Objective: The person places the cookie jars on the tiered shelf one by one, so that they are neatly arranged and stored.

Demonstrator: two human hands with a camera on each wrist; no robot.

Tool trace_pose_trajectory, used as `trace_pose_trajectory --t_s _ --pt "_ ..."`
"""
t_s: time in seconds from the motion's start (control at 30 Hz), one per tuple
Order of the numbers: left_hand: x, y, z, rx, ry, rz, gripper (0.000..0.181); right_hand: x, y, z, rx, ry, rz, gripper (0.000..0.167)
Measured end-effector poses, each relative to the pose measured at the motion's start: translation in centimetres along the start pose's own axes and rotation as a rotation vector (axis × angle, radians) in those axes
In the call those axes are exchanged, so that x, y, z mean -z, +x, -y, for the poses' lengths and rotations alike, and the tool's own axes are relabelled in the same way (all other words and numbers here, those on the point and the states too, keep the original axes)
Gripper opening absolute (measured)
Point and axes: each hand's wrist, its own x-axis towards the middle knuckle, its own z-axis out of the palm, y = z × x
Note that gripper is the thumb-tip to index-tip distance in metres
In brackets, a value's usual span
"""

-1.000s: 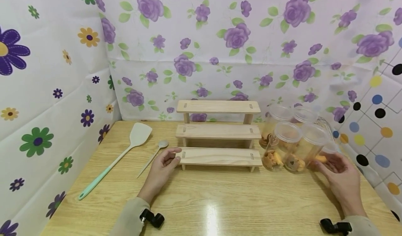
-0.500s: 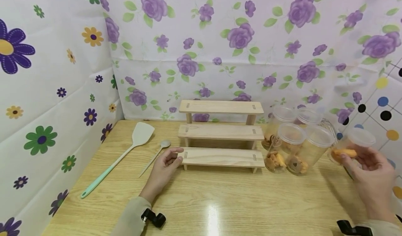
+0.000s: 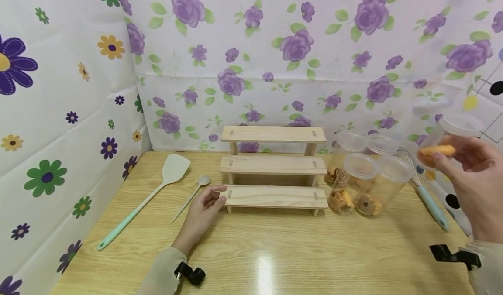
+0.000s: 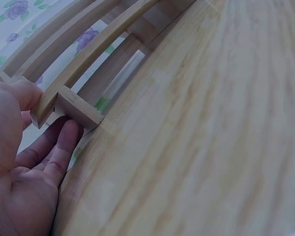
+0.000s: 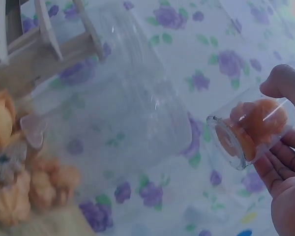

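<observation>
A three-step wooden display stand (image 3: 273,165) sits in the middle of the table. My left hand (image 3: 204,207) grips the left end of its lowest step; in the left wrist view the thumb lies over the board and the fingers touch the leg (image 4: 78,109). At the right, my right hand (image 3: 477,173) holds a clear lidded jar (image 3: 452,135) up off the table, with orange-brown pieces (image 5: 260,118) inside. Several similar clear jars (image 3: 359,168) stand grouped beside the stand, with brown and orange pieces at their bottoms.
A whisk (image 3: 430,203) with a blue handle lies right of the jars. To the left lie a white spatula (image 3: 174,168) with a green handle and a small spoon (image 3: 203,180). Patterned cloth (image 3: 271,46) hangs behind the wooden table (image 3: 314,251) and at both sides.
My right hand has lifted one jar from the right of the group, moving it right and upward. The whisk now shows. My left hand stays on the stand.
</observation>
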Motion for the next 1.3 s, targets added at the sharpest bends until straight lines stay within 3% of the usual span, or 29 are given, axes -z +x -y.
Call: trace_pose_trajectory --t_s 0.2,0.43,0.5,0.8,1.0,1.3 --pt "0.0 0.0 0.1 -0.002 -0.007 0.002 0.033 -2.8 1.2 3.1 0.01 -0.032 0.084 0.045" --pt "0.2 -0.1 0.3 0.006 0.003 0.005 0.032 -6.9 2.2 5.5 0.013 0.272 0.18 0.047" --pt "0.2 -0.1 0.3 -0.001 0.006 0.009 0.032 -8.1 2.4 6.1 0.021 0.315 0.2 0.047" --pt "0.0 0.0 0.2 -0.013 0.006 0.009 0.034 -12.2 2.7 7.8 0.123 0.323 0.236 0.041" --pt "0.0 0.2 0.2 -0.017 -0.002 0.013 0.034 -14.0 2.5 8.5 0.111 0.255 0.289 0.042" --pt "0.0 0.1 0.1 -0.008 -0.011 0.007 0.034 -18.3 2.3 9.4 0.104 0.255 0.376 0.043"
